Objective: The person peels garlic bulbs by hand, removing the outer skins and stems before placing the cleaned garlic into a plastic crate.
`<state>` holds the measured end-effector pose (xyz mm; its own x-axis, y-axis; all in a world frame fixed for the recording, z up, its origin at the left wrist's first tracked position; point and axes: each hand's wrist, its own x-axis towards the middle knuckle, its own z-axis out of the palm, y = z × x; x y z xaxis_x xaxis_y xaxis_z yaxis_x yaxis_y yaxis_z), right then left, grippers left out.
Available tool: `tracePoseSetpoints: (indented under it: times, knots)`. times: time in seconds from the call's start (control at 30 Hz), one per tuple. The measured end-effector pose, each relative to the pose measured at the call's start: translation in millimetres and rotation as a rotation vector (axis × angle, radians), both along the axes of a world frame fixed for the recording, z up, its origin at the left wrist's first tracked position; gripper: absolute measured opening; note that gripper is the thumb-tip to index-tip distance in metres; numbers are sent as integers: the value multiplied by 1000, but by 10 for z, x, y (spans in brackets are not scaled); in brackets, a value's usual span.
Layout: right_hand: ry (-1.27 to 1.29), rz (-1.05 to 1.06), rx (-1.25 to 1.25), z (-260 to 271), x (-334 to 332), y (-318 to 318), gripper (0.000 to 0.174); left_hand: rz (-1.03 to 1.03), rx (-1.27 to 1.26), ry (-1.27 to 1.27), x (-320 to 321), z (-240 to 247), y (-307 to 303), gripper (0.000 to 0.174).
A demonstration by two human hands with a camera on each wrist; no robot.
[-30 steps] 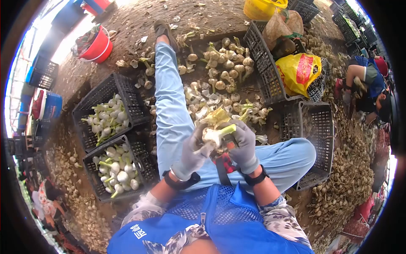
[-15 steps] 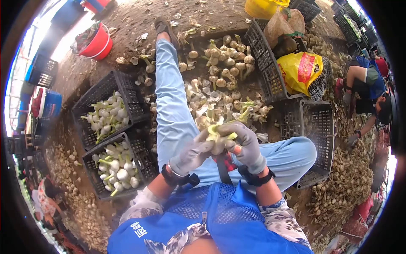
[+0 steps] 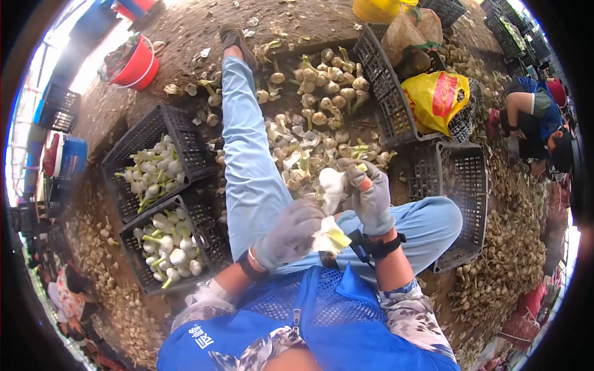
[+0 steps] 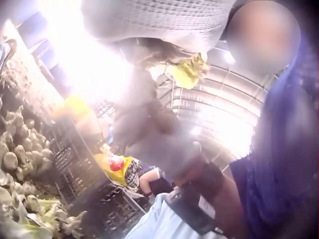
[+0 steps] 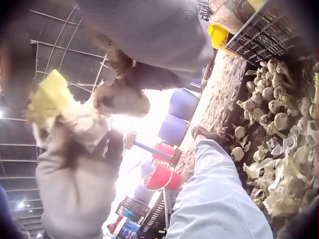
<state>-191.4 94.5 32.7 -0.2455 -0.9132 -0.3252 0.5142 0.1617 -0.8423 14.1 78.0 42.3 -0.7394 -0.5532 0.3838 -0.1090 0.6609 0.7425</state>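
Observation:
My gloved right hand (image 3: 372, 201) grips a white garlic bulb (image 3: 333, 182), its green stem end by the fingers. Below and to the left, my gloved left hand (image 3: 292, 230) holds a strip of peeled garlic skin (image 3: 331, 237) with a pale green end. In the right wrist view the skin (image 5: 59, 102) shows against the roof, and the bulb (image 5: 122, 98) sits beside the right-hand fingers. Ahead of the hands, peeled husks (image 3: 303, 162) and untrimmed garlic bulbs (image 3: 325, 80) lie on the ground.
Two black crates of white garlic (image 3: 166, 168) (image 3: 179, 250) stand at left. At right are a black crate with a yellow bag (image 3: 438, 105) and another black crate (image 3: 464, 204). A red bucket (image 3: 137, 65) stands far left. Garlic heaps (image 3: 507, 253) and another person (image 3: 535, 117) are at right.
The hands were together around the garlic; now they have parted. The left hand has drawn a strip of skin down toward the body, and the bulb in the right hand shows clean white.

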Motion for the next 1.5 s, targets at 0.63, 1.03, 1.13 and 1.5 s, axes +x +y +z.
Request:
tracePoseSetpoints:
  times: [0.63,1.03,1.13,1.5]
  knots:
    - [356,262,152,-1004,-55,-681,39,559,1178,505,264,-244,-623,48]
    - [1332,438,631,-3111,-898,-1780,70,645,1373,442,992,-165,-1148,67]
    - [1283,371,706,-2832,-846,-1708,47,600,1355,541,1254,-171,-1215,53]
    - [-61,139,46,-1055,215,-995,18,580,971,832,866,-410,-974,84]
